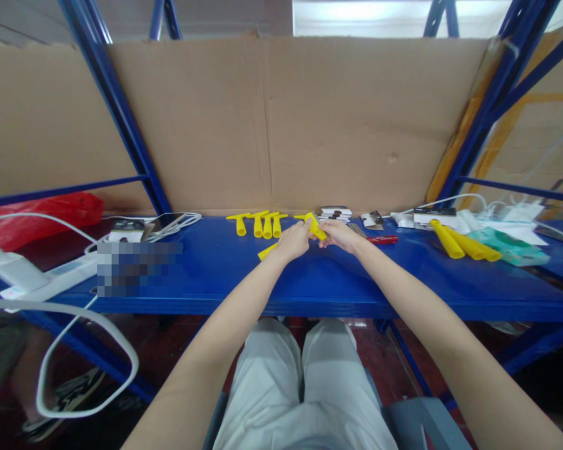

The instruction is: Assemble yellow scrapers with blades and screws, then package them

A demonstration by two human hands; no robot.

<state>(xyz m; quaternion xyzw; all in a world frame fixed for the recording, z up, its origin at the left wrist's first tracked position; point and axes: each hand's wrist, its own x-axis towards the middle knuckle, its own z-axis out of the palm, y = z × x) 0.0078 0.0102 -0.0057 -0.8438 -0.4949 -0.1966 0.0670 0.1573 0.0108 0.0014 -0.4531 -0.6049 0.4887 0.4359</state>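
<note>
Both my hands meet over the blue shelf, closed around a yellow plastic T-shaped tool (pixel 315 226). My left hand (pixel 291 241) grips it from the left, and my right hand (pixel 338 234) pinches its right side. My fingers hide much of the tool. A yellow handle end (pixel 267 251) sticks out below my left hand; whether it belongs to the same tool I cannot tell. Several more yellow T-shaped tools (pixel 263 225) lie in a row just left of my hands. Behind my right hand is a stack of small black-and-white cards (pixel 334 214). A slim red tool (pixel 383 239) lies to its right.
Yellow tubular handles (pixel 464 242) rest on the right beside a green plastic bag (pixel 511 245). A power strip (pixel 51 281), white cables and a red bag (pixel 47 215) occupy the left. Cardboard (pixel 286 125) closes off the back of the blue shelf (pixel 206 269).
</note>
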